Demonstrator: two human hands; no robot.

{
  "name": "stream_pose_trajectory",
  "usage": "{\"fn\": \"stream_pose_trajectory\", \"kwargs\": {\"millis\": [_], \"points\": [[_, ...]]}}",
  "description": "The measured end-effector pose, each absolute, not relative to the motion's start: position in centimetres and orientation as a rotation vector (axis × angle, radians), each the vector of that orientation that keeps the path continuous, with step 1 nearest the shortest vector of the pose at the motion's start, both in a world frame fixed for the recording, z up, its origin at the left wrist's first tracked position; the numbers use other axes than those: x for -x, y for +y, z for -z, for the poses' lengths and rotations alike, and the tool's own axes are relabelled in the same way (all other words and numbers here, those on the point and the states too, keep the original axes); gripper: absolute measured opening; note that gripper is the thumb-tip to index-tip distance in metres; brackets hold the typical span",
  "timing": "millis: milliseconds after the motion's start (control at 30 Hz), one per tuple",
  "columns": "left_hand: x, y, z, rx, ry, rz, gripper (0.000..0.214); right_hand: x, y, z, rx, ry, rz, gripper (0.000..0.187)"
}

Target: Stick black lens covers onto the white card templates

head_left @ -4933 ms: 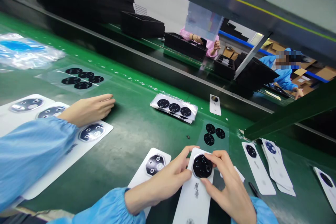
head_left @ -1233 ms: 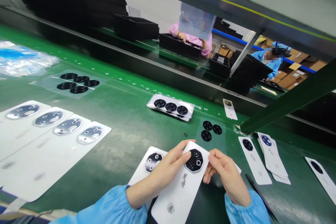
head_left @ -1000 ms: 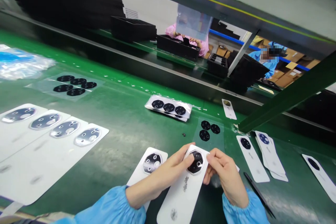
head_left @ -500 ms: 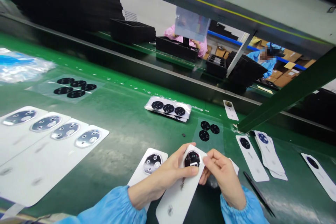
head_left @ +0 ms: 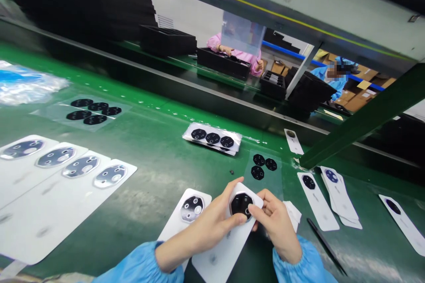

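Observation:
A white phone back cover (head_left: 217, 252) is tilted up in front of me, held along its left edge by my left hand (head_left: 209, 225). The left thumb presses by the lower rim of its black, many-sided camera plate (head_left: 239, 201). My right hand (head_left: 279, 227) grips the cover's upper right side, its thumb tip on the plate and its other fingers partly hidden behind. Under my left forearm lies another white cover (head_left: 175, 214) with a shiny camera plate. A crumpled white piece (head_left: 292, 214) shows just beyond my right hand.
White covers (head_left: 109, 194) lie side by side at left. Black camera plates sit on clear film (head_left: 265, 185) and on a white stack (head_left: 212, 138). Right are more covers (head_left: 320, 205), black tweezers (head_left: 327, 245) and a slanted green post (head_left: 365, 115). Co-workers sit beyond black trays (head_left: 223, 63).
My right thumb has moved left from the cover's edge onto the black camera plate. The cover has turned slightly. Across the bench, the pink-sleeved person's hands have shifted.

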State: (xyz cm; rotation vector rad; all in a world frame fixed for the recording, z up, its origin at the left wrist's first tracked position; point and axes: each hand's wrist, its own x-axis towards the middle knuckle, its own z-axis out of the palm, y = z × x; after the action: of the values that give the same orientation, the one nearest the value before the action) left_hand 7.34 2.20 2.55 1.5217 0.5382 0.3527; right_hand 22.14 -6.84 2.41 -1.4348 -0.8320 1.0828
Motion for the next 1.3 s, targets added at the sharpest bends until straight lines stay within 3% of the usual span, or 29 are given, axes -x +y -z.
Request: {"fn": "stream_pose_trajectory", "kwargs": {"millis": [233,400,833,1300], "points": [[-7.5,1.6,-2.4,-1.600,0.573,-0.357,0.066,-22.2,-6.4,-1.8,1.538,-0.785,-0.999,0.042],[-8.0,1.8,-2.8,-1.352,0.608,-0.403,0.029,-21.6,-6.4,-2.1,1.562,-0.841,-0.969,0.040],[-8.1,2.9,-2.6,-0.676,0.519,-0.377,0.034,-20.9,-7.0,-3.5,1.314,-0.922,-1.166,0.035],[-8.5,1.3,-2.6,-1.185,0.638,-0.500,0.039,-20.5,-6.5,-2.0,1.529,-0.903,-0.902,0.036]]}}
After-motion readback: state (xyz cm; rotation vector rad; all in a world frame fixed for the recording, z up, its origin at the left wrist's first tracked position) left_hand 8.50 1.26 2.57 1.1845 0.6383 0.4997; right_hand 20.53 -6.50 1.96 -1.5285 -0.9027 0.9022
